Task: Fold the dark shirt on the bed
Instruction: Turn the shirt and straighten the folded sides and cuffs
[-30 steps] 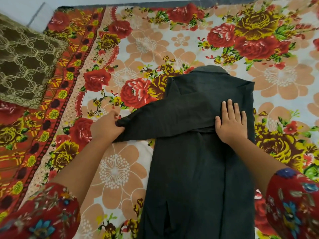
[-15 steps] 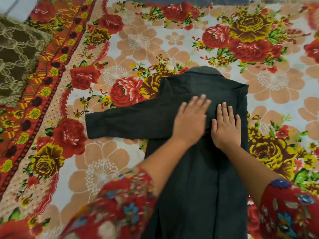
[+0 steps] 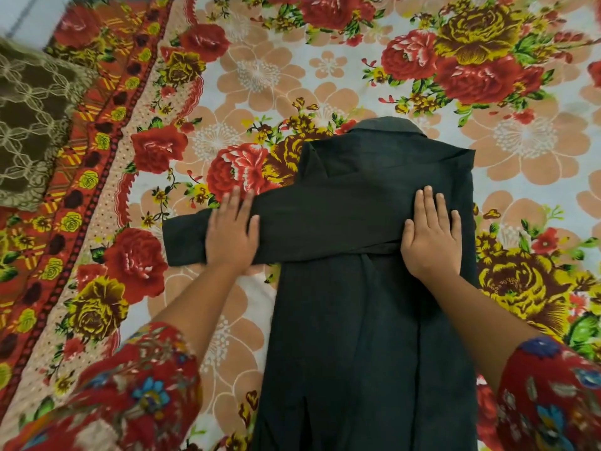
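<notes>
Both hands are lying flat, fingers straight, gripping nothing: right hand (image 3: 431, 237) anchoring the shirt (image 3: 364, 336), left hand (image 3: 231, 234) pressing the sleeve (image 3: 292, 229). Smoothing outward should be keeping the crease crisp.

A domestic bedroom is indicated by a bed (image 3: 325, 70) that is spread with a floral sheet (image 3: 536, 141), by a brown patterned pillow (image 3: 29, 125) laid at its left side, and by pale floor (image 3: 29, 14) seen past the corner.
</notes>
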